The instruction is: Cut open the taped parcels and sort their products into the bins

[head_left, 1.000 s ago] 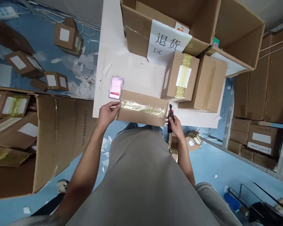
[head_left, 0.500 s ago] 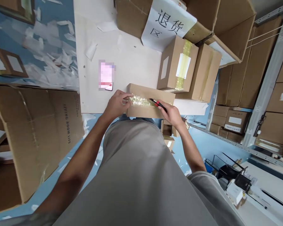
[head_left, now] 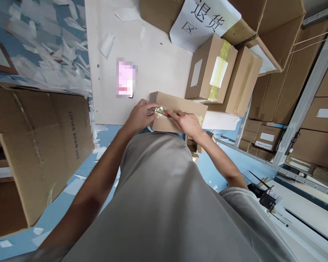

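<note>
A small cardboard box lies at the table's front edge, close to my body. Crinkled, yellowish clear packing tape runs along its top. My left hand grips the left end of this box, fingertips at the tape and thumb lower down. My right hand is closed on a red and black utility knife, low over the tape near the left fingertips. Most of the knife is hidden under the right fingers, and I cannot tell how deep its blade sits.
Behind the box, a pixelated phone lies on the white table. Taped cartons and a paper sign stand at the back right. A large carton is at left, paper scraps beyond. Shelving holds boxes on the right.
My right hand has moved left along the box with the utility knife, up close to my left hand. The left fingers have shifted slightly further over the box. The whole view has tilted a little.
</note>
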`<action>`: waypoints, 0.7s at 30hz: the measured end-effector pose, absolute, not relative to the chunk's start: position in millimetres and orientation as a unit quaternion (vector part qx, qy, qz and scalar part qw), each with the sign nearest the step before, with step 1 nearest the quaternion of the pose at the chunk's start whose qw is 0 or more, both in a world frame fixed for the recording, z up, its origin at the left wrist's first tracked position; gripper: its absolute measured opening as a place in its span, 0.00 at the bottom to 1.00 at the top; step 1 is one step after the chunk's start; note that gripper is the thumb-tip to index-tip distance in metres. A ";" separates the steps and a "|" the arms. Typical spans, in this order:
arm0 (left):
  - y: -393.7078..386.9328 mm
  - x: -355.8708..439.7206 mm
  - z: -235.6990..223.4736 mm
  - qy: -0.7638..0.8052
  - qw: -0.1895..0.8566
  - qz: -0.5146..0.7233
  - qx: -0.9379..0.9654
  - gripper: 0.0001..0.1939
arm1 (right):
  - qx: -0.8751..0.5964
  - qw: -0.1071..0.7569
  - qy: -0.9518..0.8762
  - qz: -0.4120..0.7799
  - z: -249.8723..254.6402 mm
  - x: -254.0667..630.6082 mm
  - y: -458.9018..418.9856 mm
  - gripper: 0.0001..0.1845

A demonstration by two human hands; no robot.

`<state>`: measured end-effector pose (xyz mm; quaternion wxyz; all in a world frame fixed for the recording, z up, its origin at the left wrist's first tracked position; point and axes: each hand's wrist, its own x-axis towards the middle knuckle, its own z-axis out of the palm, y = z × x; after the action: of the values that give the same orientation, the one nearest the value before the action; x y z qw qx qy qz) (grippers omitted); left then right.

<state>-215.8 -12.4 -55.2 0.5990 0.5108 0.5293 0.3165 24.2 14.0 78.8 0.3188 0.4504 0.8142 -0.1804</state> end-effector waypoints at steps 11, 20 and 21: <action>-8.9 -212.0 -63.2 0.543 0.551 0.309 0.553 0.25 | 0.403 0.331 0.842 -0.136 87.5 -4.8 23.5 0.37; -11.5 -210.6 -55.3 0.567 0.551 0.301 0.532 0.25 | 0.454 0.386 0.792 -0.129 114.3 35.1 14.4 0.34; -11.5 -210.7 -54.5 0.570 0.550 0.300 0.532 0.25 | 0.453 0.397 0.789 -0.122 118.9 41.3 11.9 0.35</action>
<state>-210.7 -11.5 -54.5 0.5499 0.5316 0.5703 0.2998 41.3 11.9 118.9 0.3965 0.4534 0.7888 -0.1225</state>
